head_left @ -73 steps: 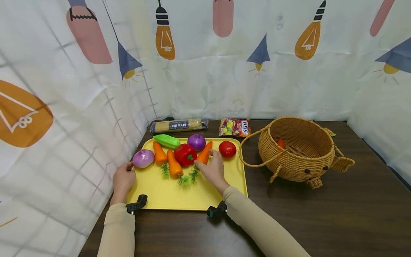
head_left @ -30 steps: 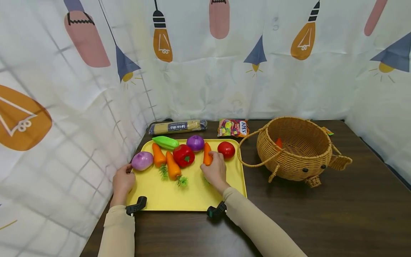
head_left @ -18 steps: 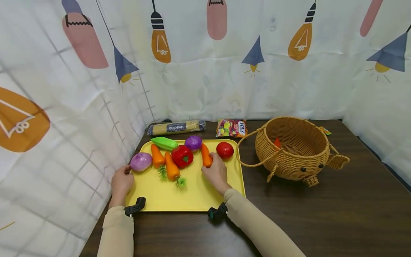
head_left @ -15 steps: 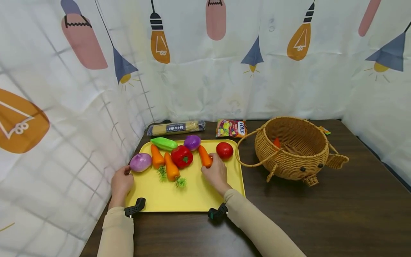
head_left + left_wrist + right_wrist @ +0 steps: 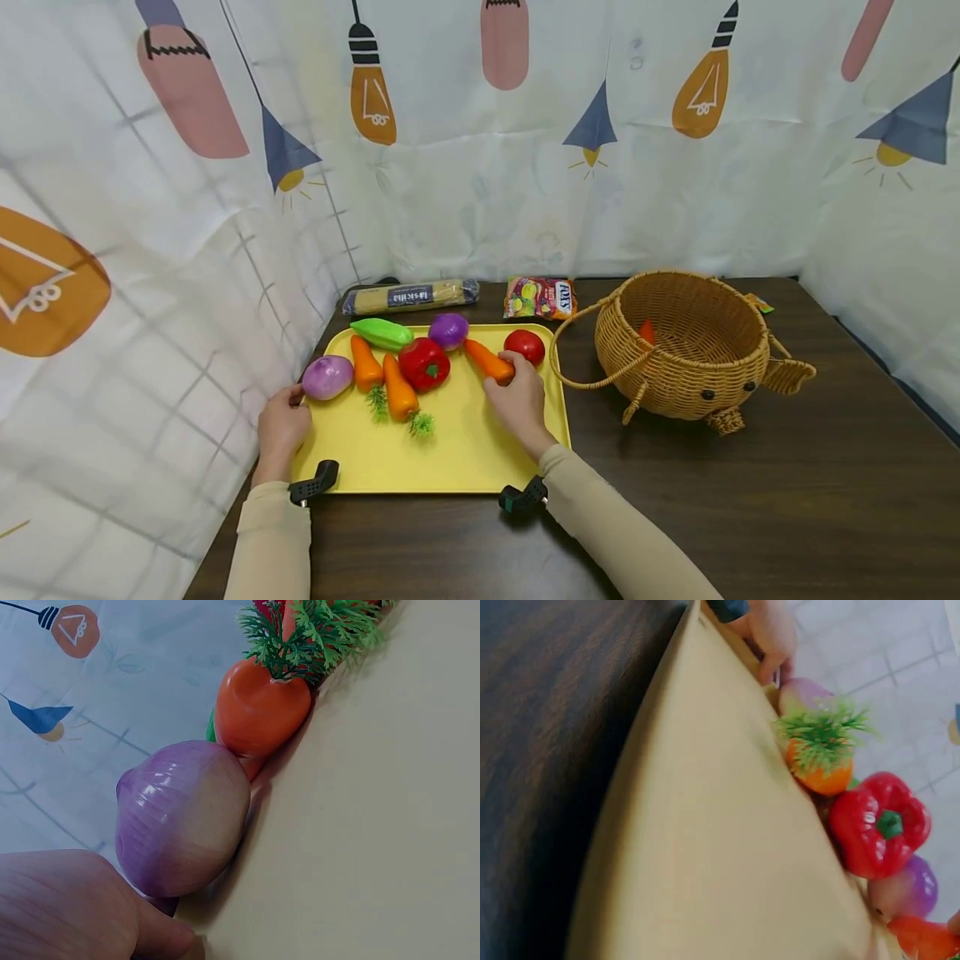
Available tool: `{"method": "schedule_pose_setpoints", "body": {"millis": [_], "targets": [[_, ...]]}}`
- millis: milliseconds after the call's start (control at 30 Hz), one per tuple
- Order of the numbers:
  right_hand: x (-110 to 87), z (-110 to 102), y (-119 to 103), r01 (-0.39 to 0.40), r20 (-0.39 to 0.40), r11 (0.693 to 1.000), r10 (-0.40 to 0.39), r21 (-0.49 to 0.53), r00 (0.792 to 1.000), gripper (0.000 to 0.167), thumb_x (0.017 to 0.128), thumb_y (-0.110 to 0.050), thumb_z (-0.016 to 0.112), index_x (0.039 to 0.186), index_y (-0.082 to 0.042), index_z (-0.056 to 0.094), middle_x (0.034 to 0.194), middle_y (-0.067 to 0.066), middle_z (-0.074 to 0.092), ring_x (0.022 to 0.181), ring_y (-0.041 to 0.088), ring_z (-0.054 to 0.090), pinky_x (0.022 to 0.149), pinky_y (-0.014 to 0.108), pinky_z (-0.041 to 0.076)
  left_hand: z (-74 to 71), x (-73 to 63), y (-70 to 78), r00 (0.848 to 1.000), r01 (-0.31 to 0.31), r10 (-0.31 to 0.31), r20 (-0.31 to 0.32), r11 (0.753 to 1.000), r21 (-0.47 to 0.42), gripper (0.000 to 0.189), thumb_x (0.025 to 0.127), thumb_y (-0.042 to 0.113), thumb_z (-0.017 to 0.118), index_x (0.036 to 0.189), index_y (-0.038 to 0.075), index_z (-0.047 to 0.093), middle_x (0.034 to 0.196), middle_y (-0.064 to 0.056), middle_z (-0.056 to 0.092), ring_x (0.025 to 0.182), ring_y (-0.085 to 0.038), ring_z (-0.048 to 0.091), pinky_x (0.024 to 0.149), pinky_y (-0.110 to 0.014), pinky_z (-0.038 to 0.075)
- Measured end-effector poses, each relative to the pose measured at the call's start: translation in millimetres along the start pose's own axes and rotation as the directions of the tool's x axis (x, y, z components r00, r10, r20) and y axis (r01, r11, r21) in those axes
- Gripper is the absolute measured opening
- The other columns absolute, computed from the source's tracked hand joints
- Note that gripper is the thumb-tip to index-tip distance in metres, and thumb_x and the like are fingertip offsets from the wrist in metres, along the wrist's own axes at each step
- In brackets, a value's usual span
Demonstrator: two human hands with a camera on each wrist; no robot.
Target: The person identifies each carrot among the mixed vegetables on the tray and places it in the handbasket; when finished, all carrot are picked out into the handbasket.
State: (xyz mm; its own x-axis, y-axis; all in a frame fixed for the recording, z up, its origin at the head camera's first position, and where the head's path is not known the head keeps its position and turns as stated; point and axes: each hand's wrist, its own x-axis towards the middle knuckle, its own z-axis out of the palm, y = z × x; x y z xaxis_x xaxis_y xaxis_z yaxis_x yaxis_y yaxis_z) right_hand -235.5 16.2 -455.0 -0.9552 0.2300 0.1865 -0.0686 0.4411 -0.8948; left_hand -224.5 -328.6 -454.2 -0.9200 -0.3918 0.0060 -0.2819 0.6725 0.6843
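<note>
My right hand (image 5: 519, 408) holds a toy carrot (image 5: 486, 360) by its thick end above the right part of a yellow tray (image 5: 450, 467); its tip points toward a purple onion (image 5: 448, 331). The hand hides its leaves in the head view. At the tray's left rim, my left hand (image 5: 283, 425) grips the edge, thumb on the inner side, close beside a pale purple onion (image 5: 184, 817). Two more carrots, one here (image 5: 400, 389), lie left of a red bell pepper (image 5: 880, 825). A tomato (image 5: 525, 345) sits near the back right corner, behind my right hand.
A green vegetable (image 5: 382, 333) lies at the tray's back left. Behind the tray are a pasta packet (image 5: 411, 296) and a candy bag (image 5: 540, 298). Right of it stands a wicker basket (image 5: 686, 383) with something orange-red (image 5: 647, 332) inside; its handle leans toward the tray.
My right hand has taken the carrot from beside the bell pepper and moved it right. The carrot's tip has swung to the left. My left hand stays at the tray's rim.
</note>
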Motion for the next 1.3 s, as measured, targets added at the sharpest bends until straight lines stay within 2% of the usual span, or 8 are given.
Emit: {"method": "schedule_pose_setpoints", "body": {"millis": [267,467,733,1000,1200,1300], "targets": [[5.1,-21,-7,0.091,-0.018,0.993,-0.09,0.075,0.996,0.04,0.078,-0.011,0.073,0.118,-0.01,0.066,0.111,0.01,0.065,0.093,0.025,0.058,0.085,0.04,0.049,-0.9,3.0,-2.0,1.0,0.002,-0.002,-0.006,1.0,0.007,0.048,0.092,0.005,0.038,0.136,-0.01,0.048,0.128,-0.03,0.054,0.115,-0.044,0.049,0.1,-0.054,0.037],[11.1,-35,-12,0.099,0.0,0.98,-0.101,0.174,0.995,0.039,0.079,-0.009,0.074,0.118,-0.01,0.066,0.113,0.006,0.067,0.095,0.023,0.06,0.084,0.036,0.05,-1.0,3.6,-2.0,1.0,0.002,-0.002,-0.003,1.0,0.01,0.047,0.092,0.004,0.039,0.136,-0.01,0.048,0.127,-0.03,0.054,0.114,-0.043,0.049,0.099,-0.054,0.037],[25.0,-55,-15,0.184,0.028,0.955,-0.195,0.232,0.98,0.039,0.084,-0.013,0.073,0.121,-0.011,0.064,0.112,0.006,0.065,0.09,0.021,0.058,0.07,0.029,0.05,-0.3,1.2,0.7,1.0,-0.006,0.006,0.0,1.0,0.004,0.046,0.092,0.003,0.039,0.136,-0.01,0.048,0.126,-0.03,0.054,0.114,-0.044,0.049,0.098,-0.054,0.038],[37.9,-83,-22,0.207,0.032,0.938,-0.225,0.279,0.974,0.041,0.085,-0.016,0.073,0.124,-0.008,0.063,0.121,0.007,0.063,0.1,0.021,0.058,0.078,0.031,0.048,0.0,0.4,1.7,1.0,0.004,-0.004,-0.008,1.0,0.004,0.046,0.092,0.004,0.039,0.135,-0.009,0.049,0.126,-0.029,0.054,0.112,-0.043,0.049,0.097,-0.054,0.038],[43.0,-108,-24,0.255,0.055,0.919,-0.283,0.3,0.958,0.043,0.086,-0.013,0.073,0.127,-0.005,0.061,0.123,0.012,0.061,0.103,0.024,0.055,0.082,0.025,0.047,0.7,1.3,0.0,1.0,0.002,-0.001,-0.022,1.0,0.01,0.045,0.093,0.004,0.039,0.135,-0.008,0.051,0.124,-0.028,0.056,0.112,-0.042,0.05,0.097,-0.053,0.038],[46.0,-122,-26,0.27,0.062,0.915,-0.3,0.299,0.952,0.044,0.087,-0.012,0.072,0.128,-0.003,0.06,0.123,0.014,0.061,0.103,0.025,0.055,0.079,0.021,0.048,1.4,3.3,-0.7,1.0,0.002,-0.002,-0.016,1.0,0.013,0.045,0.093,0.004,0.04,0.135,-0.008,0.05,0.124,-0.028,0.055,0.111,-0.042,0.05,0.096,-0.054,0.038]]}}
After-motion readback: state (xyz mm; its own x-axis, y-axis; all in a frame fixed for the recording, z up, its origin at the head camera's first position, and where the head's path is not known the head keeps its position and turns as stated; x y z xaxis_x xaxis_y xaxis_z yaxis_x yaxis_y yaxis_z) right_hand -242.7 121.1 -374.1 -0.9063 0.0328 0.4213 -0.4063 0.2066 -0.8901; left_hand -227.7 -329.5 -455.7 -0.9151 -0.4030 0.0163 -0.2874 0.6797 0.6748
